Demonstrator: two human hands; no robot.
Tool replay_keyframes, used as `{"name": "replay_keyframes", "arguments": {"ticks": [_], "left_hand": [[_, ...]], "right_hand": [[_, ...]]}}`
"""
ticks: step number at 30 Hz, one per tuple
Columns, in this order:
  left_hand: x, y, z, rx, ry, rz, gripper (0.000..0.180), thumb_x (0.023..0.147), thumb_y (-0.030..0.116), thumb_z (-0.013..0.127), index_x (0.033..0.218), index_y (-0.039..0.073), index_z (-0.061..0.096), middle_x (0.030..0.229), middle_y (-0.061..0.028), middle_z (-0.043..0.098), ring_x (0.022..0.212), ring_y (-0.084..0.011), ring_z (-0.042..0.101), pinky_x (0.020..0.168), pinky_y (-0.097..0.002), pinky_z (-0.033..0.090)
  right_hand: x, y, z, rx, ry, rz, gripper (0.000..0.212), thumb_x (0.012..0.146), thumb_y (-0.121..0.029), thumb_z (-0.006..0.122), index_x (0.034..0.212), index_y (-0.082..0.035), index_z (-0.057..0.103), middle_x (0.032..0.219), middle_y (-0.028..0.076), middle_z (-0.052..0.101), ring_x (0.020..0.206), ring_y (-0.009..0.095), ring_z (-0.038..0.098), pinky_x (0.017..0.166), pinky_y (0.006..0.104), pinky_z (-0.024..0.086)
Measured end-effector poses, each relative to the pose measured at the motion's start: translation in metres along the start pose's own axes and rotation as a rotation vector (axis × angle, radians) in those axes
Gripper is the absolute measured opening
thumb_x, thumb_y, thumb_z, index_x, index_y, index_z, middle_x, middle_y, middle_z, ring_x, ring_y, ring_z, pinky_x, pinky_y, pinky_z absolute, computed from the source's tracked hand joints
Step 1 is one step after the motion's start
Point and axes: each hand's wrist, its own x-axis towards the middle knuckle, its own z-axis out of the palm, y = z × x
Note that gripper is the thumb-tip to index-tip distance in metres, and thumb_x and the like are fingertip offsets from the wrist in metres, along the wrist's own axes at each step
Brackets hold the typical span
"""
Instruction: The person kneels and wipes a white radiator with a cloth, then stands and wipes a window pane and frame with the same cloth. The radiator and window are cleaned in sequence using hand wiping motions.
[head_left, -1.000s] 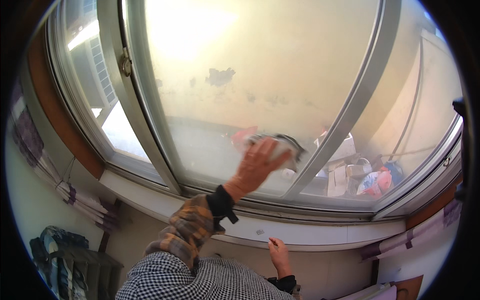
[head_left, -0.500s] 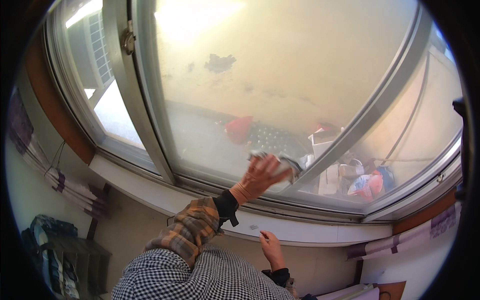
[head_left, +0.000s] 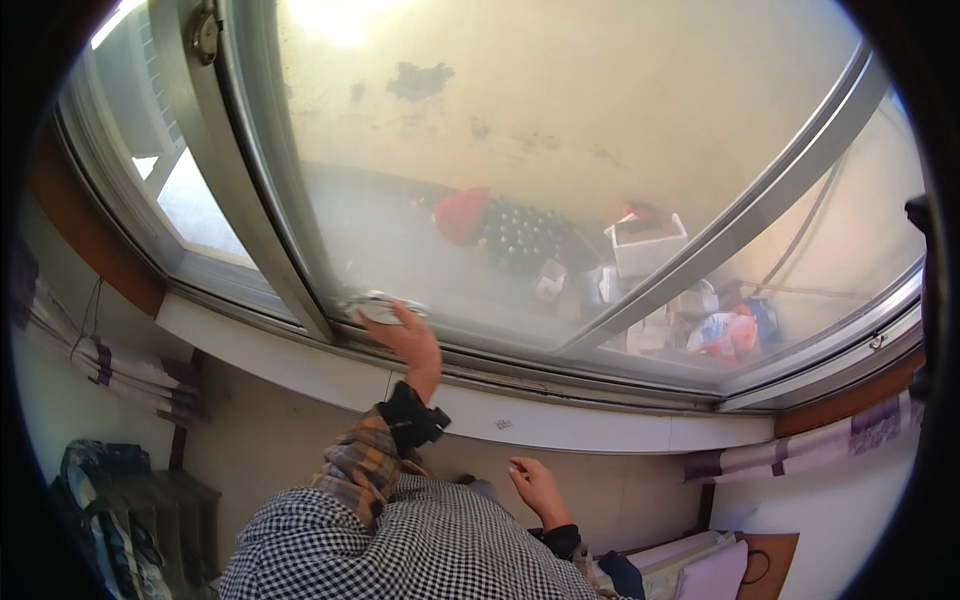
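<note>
My left hand [head_left: 408, 335], in a plaid sleeve with a black cuff, presses a crumpled grey-white wad [head_left: 385, 306] against the window pane [head_left: 400, 225]. Whether the wad is cloth or paper cannot be made out. It touches the glass low down, near the bottom left corner of the middle pane. Lower and to the right, my right hand [head_left: 538, 490] hangs in front of the white sill [head_left: 610, 428], apart from the glass. Its fingers are curled in, and anything inside them is hidden.
A metal frame bar [head_left: 235, 170] with a latch [head_left: 205, 38] rises left of the pane; another bar [head_left: 740, 215] slants at right. A small pale piece [head_left: 504, 424] lies on the sill. Tied curtains [head_left: 130, 375] hang at left, above a dark rack [head_left: 165, 520]. Boxes and bags stand outside.
My left hand has slid left along the lower glass with the wad, from near the right bar toward the left one. My right hand stays low. The view has shifted a little.
</note>
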Motion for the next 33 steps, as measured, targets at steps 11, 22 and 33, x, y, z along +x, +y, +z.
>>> {"name": "replay_keyframes", "arguments": {"ticks": [11,22,33], "left_hand": [[-0.170,0.118,0.034,-0.178,-0.799,0.824,0.065,0.076,-0.010,0.064,0.135,0.016,0.066,0.147,-0.0234,0.035,0.137,-0.0433,0.035,0.113,-0.0510,0.036],[-0.207,0.040,0.030,0.303,-0.660,0.751,0.067,0.071,-0.007,0.068,0.133,0.016,0.062,0.128,-0.0183,0.045,0.124,-0.0411,0.044,0.109,-0.0506,0.038],[0.016,-0.061,-0.035,0.556,-0.044,0.488,0.064,0.092,0.002,0.063,0.150,-0.004,0.036,0.137,-0.0274,0.049,0.125,-0.0471,0.044,0.108,-0.0545,0.034]], "right_hand": [[0.059,0.019,-0.067,-0.073,-0.223,-0.275,0.032,0.094,-0.020,0.069,0.120,-0.002,0.068,0.117,0.019,0.070,0.106,0.035,0.068,0.092,0.0411,0.054],[0.059,0.144,-0.180,-0.216,-0.189,-0.175,0.033,0.095,-0.025,0.069,0.122,-0.005,0.071,0.117,0.015,0.072,0.106,0.029,0.069,0.087,0.0390,0.056],[0.064,0.147,-0.164,-0.178,-0.239,-0.193,0.034,0.094,-0.027,0.069,0.120,-0.005,0.071,0.117,0.017,0.071,0.106,0.034,0.069,0.092,0.0415,0.055]]}}
